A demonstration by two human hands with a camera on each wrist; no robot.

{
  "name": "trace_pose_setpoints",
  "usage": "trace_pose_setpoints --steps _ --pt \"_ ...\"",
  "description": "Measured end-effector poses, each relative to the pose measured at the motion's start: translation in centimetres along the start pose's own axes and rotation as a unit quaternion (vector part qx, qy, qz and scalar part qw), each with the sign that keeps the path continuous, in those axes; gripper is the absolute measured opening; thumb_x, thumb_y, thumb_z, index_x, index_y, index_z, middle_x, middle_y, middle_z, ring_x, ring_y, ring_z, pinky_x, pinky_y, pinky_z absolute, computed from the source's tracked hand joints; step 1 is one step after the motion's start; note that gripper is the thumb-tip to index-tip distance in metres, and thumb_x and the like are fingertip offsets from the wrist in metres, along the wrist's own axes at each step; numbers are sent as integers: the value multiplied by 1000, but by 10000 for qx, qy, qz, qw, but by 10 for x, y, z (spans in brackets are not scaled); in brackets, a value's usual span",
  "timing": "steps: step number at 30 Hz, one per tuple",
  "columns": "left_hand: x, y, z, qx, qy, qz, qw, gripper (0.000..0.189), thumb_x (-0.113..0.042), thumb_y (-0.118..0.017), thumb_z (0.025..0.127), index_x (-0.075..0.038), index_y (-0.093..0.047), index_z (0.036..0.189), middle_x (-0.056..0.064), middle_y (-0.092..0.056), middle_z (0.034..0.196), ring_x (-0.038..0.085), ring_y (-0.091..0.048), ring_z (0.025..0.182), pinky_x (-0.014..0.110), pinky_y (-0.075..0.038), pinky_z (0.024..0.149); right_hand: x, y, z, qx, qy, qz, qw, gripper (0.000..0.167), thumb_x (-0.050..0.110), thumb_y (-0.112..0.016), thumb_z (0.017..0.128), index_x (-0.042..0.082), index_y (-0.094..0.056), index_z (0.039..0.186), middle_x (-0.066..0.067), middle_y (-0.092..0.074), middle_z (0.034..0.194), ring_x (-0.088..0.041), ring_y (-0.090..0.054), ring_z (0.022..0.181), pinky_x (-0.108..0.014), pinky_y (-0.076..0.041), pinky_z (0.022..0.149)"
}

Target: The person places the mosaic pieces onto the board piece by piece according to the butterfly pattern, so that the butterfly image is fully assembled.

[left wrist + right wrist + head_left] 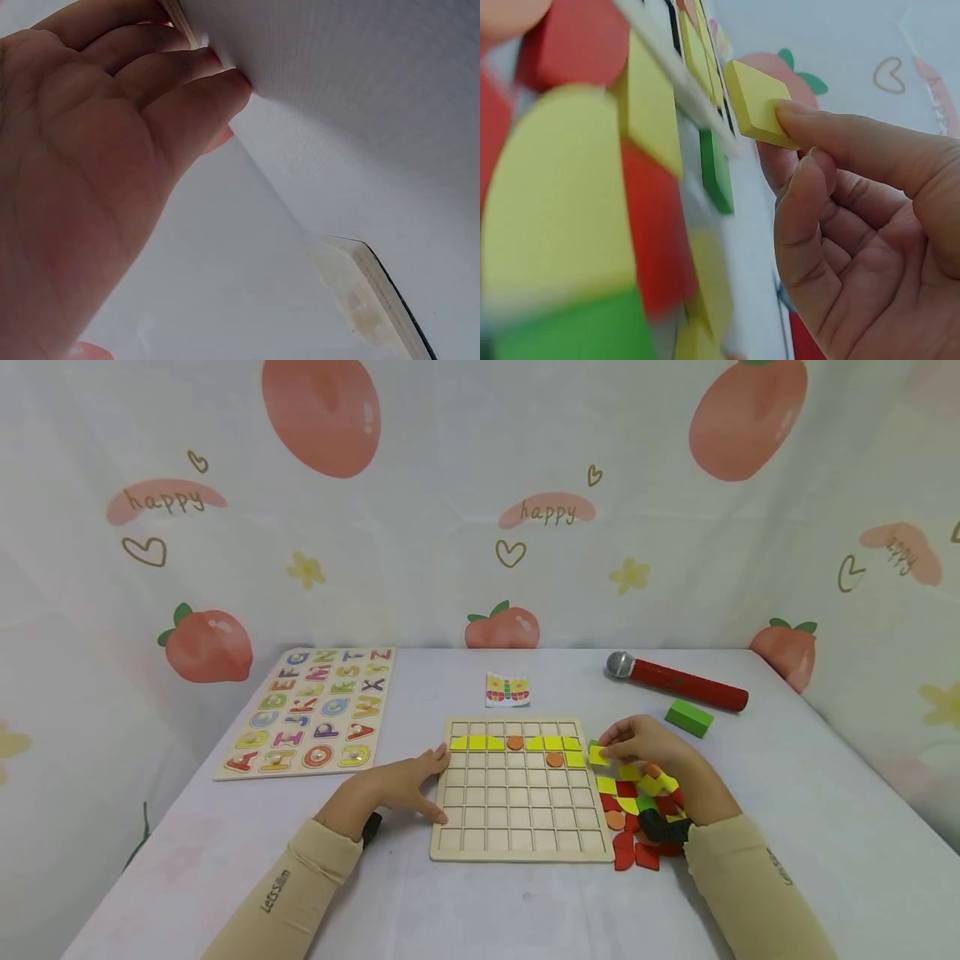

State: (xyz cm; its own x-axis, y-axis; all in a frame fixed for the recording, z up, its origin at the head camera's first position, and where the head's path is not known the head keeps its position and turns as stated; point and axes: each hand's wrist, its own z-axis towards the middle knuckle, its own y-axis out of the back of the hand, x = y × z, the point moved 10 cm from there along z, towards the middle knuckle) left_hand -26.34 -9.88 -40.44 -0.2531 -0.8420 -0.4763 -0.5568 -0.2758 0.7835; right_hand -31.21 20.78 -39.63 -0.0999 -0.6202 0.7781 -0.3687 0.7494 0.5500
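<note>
A pale wooden grid board (497, 796) lies on the table with yellow tiles (477, 742) and an orange disc (514, 742) along its second row. Below them sit another orange disc (554, 760) and a yellow square. My left hand (401, 783) rests with spread fingers against the board's left edge; in the left wrist view its fingertips (238, 86) touch the tabletop. Between thumb and fingers, my right hand (641, 745) pinches a yellow square tile (759, 103) just off the board's right edge. Loose red, yellow, green and orange pieces (624, 847) lie under that wrist, partly hidden.
Left of the board is an alphabet puzzle (300, 714). A small butterfly picture card (507, 690) lies behind the board. At the back right are a red microphone (686, 683) and a green block (689, 717). A printed curtain (420, 568) borders the table's back.
</note>
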Motion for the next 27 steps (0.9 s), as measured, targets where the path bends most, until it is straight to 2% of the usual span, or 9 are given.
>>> trace_pose_setpoints --steps 6,14,21,27 --pt "0 0 1 5 21 41 10000 100 -40 -77 72 -14 -20 150 3 -6 158 26 -8 146 46 -16 117 22 -18 17 239 312 298 9988 25 14 -65 87 -5 -64 102 2 -64 80 -14 -52 70 -23 -49 67" --pt "1 0 1 28 49 9 10000 100 -39 -77 73 -14 -19 150 2 -5 158 25 -7 146 45 -15 117 41 -42 39 304 272 365 9985 23 15 -67 85 -2 -65 101 2 -63 78 -13 -48 67 -22 -44 62" --pt "0 -1 -1 35 41 48 10000 100 -40 -77 73 -15 -18 150 4 -5 158 26 -7 146 45 -15 117 50 -62 45 473 574 460 9962 19 11 -68 84 -5 -67 96 1 -66 74 -11 -56 61 -23 -50 61" --pt "-1 0 -2 8 43 69 10000 100 -39 -77 73 -14 -19 150 5 -6 158 27 -8 146 46 -16 117 53 -68 45 442 768 254 9957 15 9 -70 82 -3 -68 91 0 -64 71 -12 -52 57 -23 -49 58"
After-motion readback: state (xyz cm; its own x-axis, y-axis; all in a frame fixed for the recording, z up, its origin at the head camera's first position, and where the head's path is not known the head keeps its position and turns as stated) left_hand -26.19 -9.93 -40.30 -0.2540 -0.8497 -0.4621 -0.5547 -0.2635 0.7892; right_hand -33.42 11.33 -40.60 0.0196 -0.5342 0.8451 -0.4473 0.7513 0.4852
